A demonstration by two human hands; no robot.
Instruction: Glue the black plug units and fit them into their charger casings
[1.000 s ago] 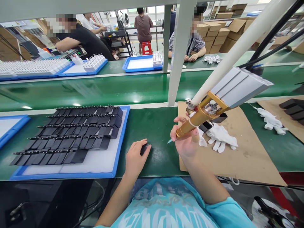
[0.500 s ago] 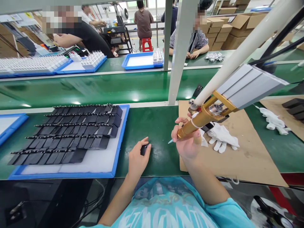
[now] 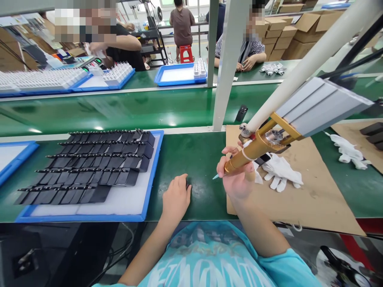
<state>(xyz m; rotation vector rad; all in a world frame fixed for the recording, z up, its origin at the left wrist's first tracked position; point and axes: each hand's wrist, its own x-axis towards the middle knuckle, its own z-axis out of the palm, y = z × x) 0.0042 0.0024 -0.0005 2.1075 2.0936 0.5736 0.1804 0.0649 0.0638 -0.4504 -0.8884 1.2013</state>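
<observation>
My left hand (image 3: 177, 199) rests over the green bench with its fingers curled round a small black part (image 3: 187, 185), of which only a sliver shows between finger and thumb. My right hand (image 3: 239, 185) is wrapped round a gold-coloured dispensing gun (image 3: 247, 154) with a light blue needle tip (image 3: 216, 176). The tip points left and down, to the right of my left hand and apart from it. A grey ribbed block (image 3: 323, 105) sits at the gun's upper end.
Left of my hands, a blue-rimmed tray (image 3: 152, 175) carries rows of black housings (image 3: 89, 171). White gloves (image 3: 281, 171) lie on cardboard (image 3: 311, 203) at right. A grey post (image 3: 224, 67) stands ahead, before a green conveyor (image 3: 119, 109) bearing a black piece (image 3: 241, 113). Co-workers sit beyond.
My left hand has turned over the black part, hiding most of it. My right hand and the gun stay nearly still. The black piece on the conveyor has moved left.
</observation>
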